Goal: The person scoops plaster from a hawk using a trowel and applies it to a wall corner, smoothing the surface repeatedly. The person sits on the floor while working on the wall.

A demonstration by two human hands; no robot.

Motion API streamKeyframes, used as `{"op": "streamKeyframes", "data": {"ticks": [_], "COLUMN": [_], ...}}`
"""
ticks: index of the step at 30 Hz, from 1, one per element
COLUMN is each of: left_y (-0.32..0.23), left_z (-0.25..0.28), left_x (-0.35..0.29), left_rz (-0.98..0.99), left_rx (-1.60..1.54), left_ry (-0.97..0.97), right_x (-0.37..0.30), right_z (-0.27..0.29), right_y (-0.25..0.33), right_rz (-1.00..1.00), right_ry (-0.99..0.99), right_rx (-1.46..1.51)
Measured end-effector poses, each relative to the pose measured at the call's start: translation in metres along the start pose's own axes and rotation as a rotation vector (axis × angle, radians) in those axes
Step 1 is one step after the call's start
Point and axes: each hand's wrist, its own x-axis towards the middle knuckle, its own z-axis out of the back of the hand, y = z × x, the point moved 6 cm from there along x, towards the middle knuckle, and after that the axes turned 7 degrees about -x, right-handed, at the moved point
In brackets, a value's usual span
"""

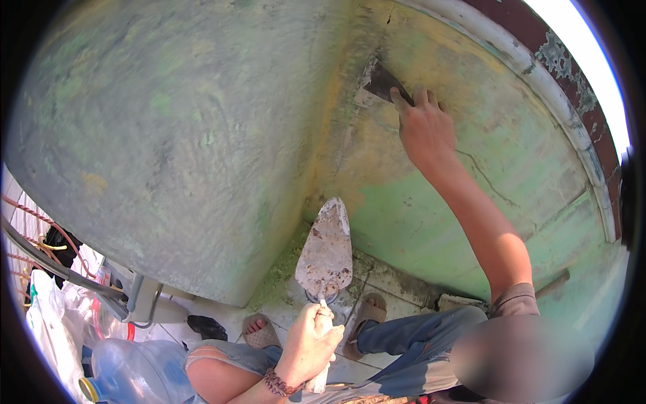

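My right hand (pixel 427 128) is raised to the wall. It presses a dark flat scraper (pixel 389 82) against the surface near the inner corner, with the fingers over its back. Grey filler shows along the scraper's edge. Low in the middle, my left hand (pixel 311 343) is wrapped round the pale handle of a pointed trowel (pixel 326 252). That trowel's blade points away from me and carries brownish crumbs and smears. A dark braided bracelet (pixel 277 384) circles my left wrist.
The green-grey wall (pixel 182 135) meets a yellow-stained green wall (pixel 431 222) with cracks. A large clear plastic bottle (pixel 138 370), white bags (pixel 50 323) and cables (pixel 74 276) lie at lower left. My sandalled feet rest on tiles (pixel 353 367). A blurred patch covers the lower right.
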Motion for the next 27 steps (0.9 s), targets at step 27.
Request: {"op": "streamKeyframes", "data": {"ticks": [27], "left_y": [-0.007], "left_z": [-0.005], "left_x": [-0.004], "left_rz": [-0.034], "left_rx": [0.0], "left_ry": [0.028], "right_x": [-0.053], "right_z": [-0.02], "right_y": [-0.036], "right_rz": [0.031], "right_ry": [-0.008], "right_rx": [0.023]}}
